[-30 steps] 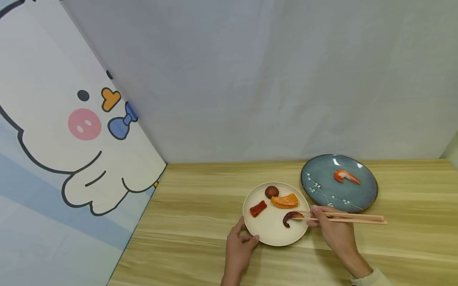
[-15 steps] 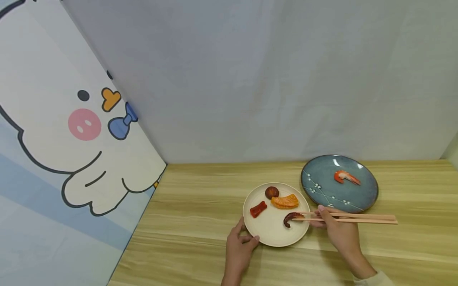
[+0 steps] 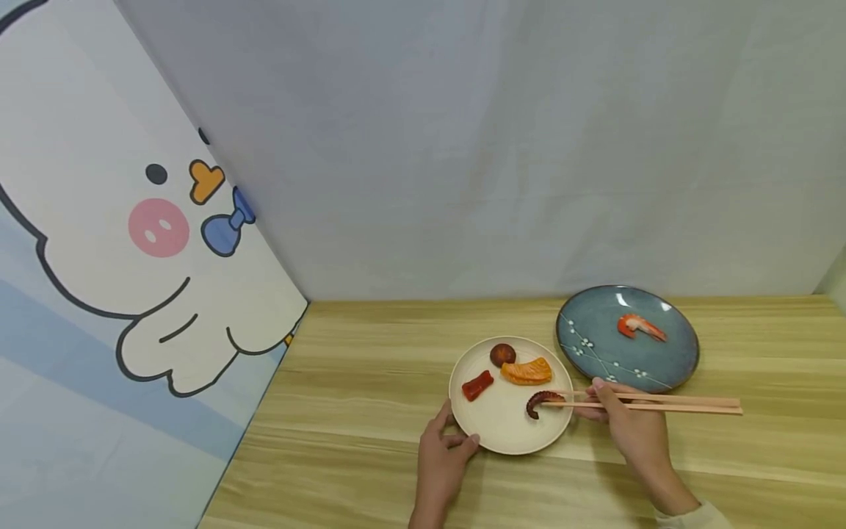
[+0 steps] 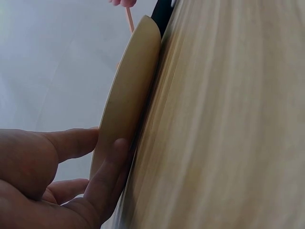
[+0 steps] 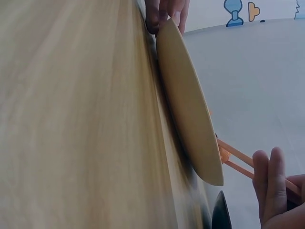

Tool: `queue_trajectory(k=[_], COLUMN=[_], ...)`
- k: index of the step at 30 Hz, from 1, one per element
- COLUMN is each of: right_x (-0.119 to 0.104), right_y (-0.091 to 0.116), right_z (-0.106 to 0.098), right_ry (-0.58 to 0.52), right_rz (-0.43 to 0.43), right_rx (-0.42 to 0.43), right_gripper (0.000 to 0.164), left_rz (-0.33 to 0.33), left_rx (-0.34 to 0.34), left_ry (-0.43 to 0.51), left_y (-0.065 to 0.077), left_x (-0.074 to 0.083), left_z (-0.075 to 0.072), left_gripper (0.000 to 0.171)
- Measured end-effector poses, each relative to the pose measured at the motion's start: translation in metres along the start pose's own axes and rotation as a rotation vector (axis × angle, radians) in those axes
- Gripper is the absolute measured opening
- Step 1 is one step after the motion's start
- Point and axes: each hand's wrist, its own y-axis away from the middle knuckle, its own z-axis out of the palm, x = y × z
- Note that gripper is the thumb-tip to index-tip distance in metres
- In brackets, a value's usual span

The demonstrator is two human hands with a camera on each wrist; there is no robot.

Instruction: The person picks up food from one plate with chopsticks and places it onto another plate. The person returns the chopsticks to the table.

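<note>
My left hand (image 3: 441, 459) holds the near-left rim of a cream plate (image 3: 505, 433); the left wrist view shows its fingers against the edge and outer wall of the plate (image 4: 131, 81). With my right hand (image 3: 637, 437) I grip a pair of pale wooden chopsticks (image 3: 700, 400). Their tips meet a dark red octopus tentacle (image 3: 542, 400) at the right side of the cream plate; whether it is lifted I cannot tell. On that plate also lie an orange salmon-like slice (image 3: 526, 372), a round brown mushroom-like piece (image 3: 503, 355) and a red strip (image 3: 478, 385).
A blue-grey plate (image 3: 595, 308) with white blossoms stands behind my right hand, bearing a shrimp (image 3: 641, 327). Both plates are on a wooden table (image 3: 350, 411). A grey backdrop (image 3: 463, 147) rises behind, and a cartoon-printed panel (image 3: 86, 220) borders the left.
My right hand and the chopsticks have shifted rightward. The tentacle has moved slightly right. My left hand and the plates stay put.
</note>
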Motion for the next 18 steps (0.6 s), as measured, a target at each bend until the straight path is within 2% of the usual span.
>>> queue_trajectory(k=[6, 18], right_x=[-0.0003, -0.0019], right_y=[-0.0013, -0.0027], right_z=[-0.0035, -0.0077], right_ry=[-0.074, -0.169], right_rz=[0.05, 0.077], right_rx=[-0.002, 0.012], right_gripper=[0.02, 0.029], left_rz=[0.004, 0.007], left_rx=[-0.003, -0.013], left_ry=[-0.001, 0.004], left_y=[-0.0008, -0.0016], left_x=[0.0004, 0.0009], left_z=[0.0002, -0.0007], left_gripper=[0.077, 0.077])
